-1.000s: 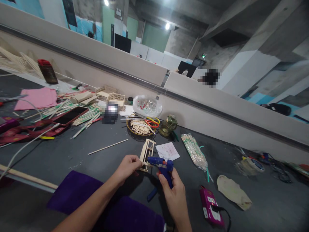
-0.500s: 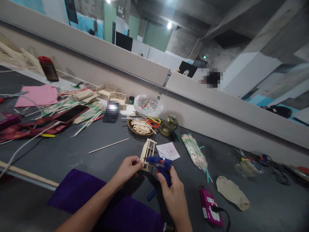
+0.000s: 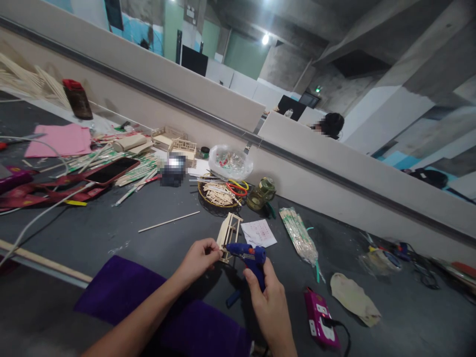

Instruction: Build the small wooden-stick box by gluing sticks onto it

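Glue gun [image 3: 246,251] sits clasped in the right hand [image 3: 270,300], nozzle at the small wooden-stick frame [image 3: 224,231], whose near end the left hand [image 3: 201,257] pinches, nearer than the round basket [image 3: 207,201] of cut sticks

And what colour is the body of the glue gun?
Mostly blue; the glue gun shows best in the head view, the only one here.

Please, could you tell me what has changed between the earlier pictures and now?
The glue gun in the right hand has moved slightly left, its nozzle nearer the left hand. Nothing was taken or let go. The left hand stays at the wooden frame; the stick and phone lie as before.
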